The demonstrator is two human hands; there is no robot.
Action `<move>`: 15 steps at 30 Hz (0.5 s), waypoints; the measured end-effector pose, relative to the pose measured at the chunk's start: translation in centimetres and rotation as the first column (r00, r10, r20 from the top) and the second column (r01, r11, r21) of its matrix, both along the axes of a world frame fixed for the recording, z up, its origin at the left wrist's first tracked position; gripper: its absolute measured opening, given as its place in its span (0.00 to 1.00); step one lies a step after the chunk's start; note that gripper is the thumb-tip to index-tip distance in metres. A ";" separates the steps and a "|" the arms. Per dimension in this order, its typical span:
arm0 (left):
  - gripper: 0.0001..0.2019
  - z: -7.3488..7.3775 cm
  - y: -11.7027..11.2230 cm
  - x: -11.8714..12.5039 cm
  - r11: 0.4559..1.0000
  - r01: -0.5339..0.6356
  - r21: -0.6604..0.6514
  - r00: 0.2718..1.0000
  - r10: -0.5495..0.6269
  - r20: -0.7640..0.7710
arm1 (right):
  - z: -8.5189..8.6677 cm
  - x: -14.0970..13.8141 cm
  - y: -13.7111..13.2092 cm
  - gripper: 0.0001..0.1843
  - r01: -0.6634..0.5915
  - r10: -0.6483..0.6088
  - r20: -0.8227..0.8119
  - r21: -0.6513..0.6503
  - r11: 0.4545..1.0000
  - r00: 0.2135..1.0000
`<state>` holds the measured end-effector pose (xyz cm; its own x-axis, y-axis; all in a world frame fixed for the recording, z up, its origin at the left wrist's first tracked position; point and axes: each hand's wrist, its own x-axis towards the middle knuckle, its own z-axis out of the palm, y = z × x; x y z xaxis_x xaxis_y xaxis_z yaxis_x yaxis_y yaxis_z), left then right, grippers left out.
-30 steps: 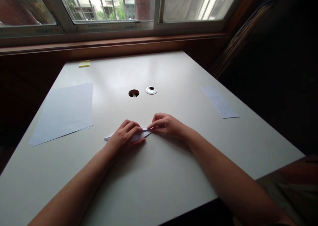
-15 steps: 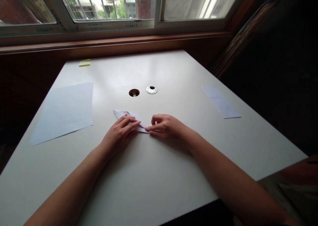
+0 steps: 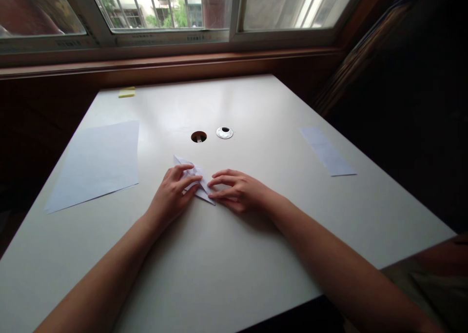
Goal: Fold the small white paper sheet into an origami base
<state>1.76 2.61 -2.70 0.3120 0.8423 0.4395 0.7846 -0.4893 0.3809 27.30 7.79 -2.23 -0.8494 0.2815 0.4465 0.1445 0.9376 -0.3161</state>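
Note:
A small white folded paper lies on the white table near its middle, its pointed ends toward the upper left and lower right. My left hand grips it from the left, fingers bent over its top face and thumb at its near edge. From the other side my right hand holds the right edge between curved fingertips, with small gaps between the fingers. The fingers hide part of the folds.
Flat white sheets lie at the left, and a narrow paper strip at the right. Beyond my hands are a round table hole and a metal ring cover. Yellow sticky notes sit at the far left edge, below the window.
The folded paper has turned clockwise, its lower tip now nearer to me. My right fingers have shifted from pinching that tip to the right edge. My left fingers are more bent.

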 end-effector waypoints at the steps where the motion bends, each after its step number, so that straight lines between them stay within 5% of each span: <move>1: 0.11 0.0 0.0 0.0 1.000 -0.007 -0.016 1.000 0.007 0.017 | 0.0 -0.1 -0.1 0.13 -0.008 0.008 -0.009 -0.006 1.000 1.000; 15: 0.07 1.0 -0.1 0.0 0.992 -0.058 -0.112 0.992 0.070 0.103 | 0.8 -0.8 -1.4 0.15 -0.044 0.042 0.066 0.025 0.999 0.997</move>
